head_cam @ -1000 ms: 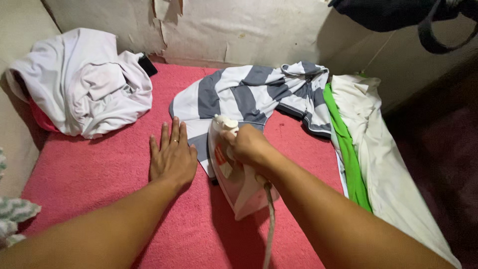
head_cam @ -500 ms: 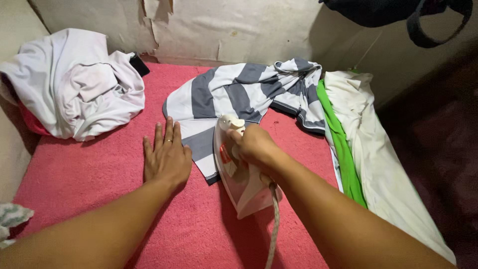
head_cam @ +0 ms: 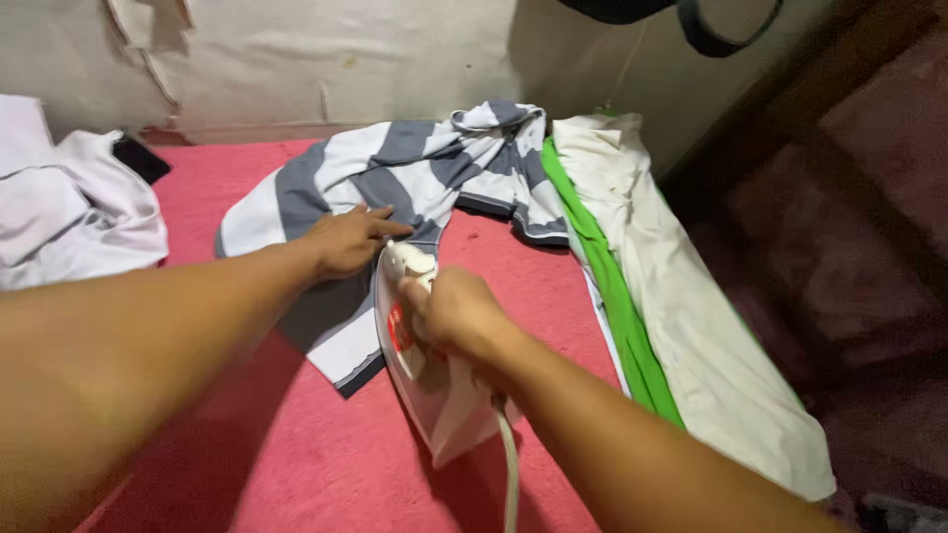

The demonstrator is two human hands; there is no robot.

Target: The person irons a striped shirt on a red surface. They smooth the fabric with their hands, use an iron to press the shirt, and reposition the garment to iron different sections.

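Striped grey-and-white shirt (head_cam: pixel 395 178) lies on our pink bench (head_cam: pixel 296 464); left hand (head_cam: pixel 346 240) presses flat, pinning cloth, while right hand (head_cam: pixel 452 311) grips the white iron (head_cam: pixel 425 380).

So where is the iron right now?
In the head view the white iron sits low in the middle, on the pink cloth, gripped by the right hand. Its tip is at the grey-and-white striped shirt, which the left hand presses.

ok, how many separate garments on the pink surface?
4 visible: striped shirt under the left hand, green one and cream one at right, white pile at left, which may hide more.
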